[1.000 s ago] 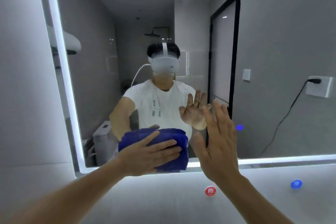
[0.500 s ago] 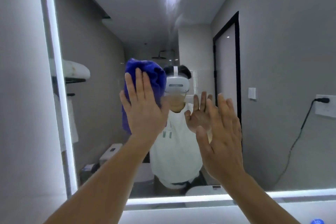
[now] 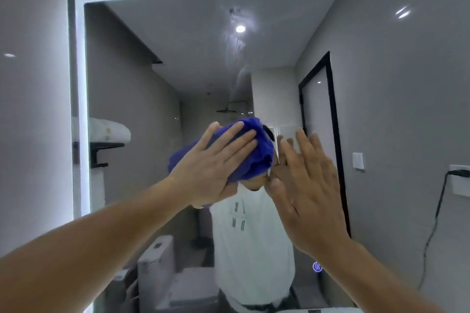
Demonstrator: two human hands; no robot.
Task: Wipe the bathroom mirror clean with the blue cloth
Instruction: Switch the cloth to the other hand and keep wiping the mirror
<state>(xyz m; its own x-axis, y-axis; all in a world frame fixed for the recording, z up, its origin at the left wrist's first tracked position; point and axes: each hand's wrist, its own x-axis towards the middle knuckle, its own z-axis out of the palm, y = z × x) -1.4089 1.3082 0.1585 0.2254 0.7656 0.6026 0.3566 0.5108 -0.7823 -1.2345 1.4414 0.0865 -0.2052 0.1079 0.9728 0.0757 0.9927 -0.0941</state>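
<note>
A lit-edged bathroom mirror (image 3: 381,84) fills the view. My left hand (image 3: 211,168) presses a bunched blue cloth (image 3: 259,157) flat against the glass near its middle, fingers straight and pointing up to the right. My right hand (image 3: 310,185) lies flat on the glass just right of the cloth, fingers spread upward. A streaky smear (image 3: 237,40) runs down the glass above the cloth. The cloth hides the head of the person reflected in the mirror.
The glowing mirror frame (image 3: 81,109) runs along the left and top edges. A blue touch icon (image 3: 317,267) glows low on the glass. Reflected are a toilet (image 3: 157,262), a towel shelf (image 3: 109,132), a dark door frame (image 3: 333,134) and a plugged wall socket (image 3: 459,178).
My left hand has carried the cloth from the mirror's bottom edge up the glass, then right toward my right hand, turning its fingers. The camera has tilted up; the top frame now shows.
</note>
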